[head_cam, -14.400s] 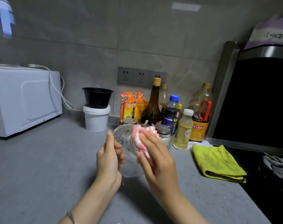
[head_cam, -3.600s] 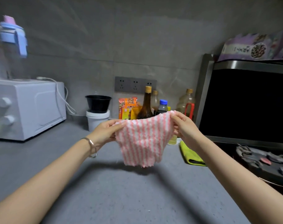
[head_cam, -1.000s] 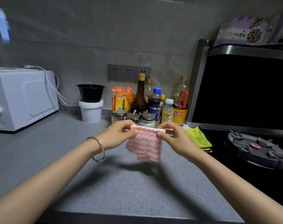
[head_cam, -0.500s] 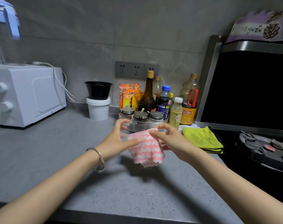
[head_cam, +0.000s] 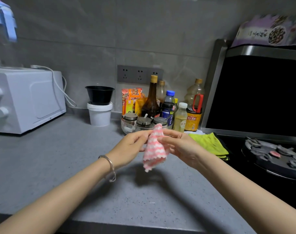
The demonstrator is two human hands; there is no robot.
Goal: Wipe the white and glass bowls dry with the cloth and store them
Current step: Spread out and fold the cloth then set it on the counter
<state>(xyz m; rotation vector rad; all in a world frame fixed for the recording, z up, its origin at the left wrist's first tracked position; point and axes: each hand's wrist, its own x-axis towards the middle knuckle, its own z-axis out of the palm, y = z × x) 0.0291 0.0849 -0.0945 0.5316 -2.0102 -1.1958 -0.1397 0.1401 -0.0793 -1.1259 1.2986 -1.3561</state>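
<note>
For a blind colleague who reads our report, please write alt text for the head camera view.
A left hand and a right hand pinch the bunched top of a pink-and-white cloth, which hangs above a grey countertop. Behind stand bottles, with a white appliance at left and a yellow cloth at right.

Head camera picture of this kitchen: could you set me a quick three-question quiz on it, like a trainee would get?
1. True or false: only one hand holds the pink cloth.
2. What sits on top of the white tub? A, a black bowl; B, a kettle; C, a plate.
3. What colour is the rag lying to the right of the hands?

Key:
1. False: the left hand and the right hand both pinch it.
2. A.
3. Yellow.
</note>
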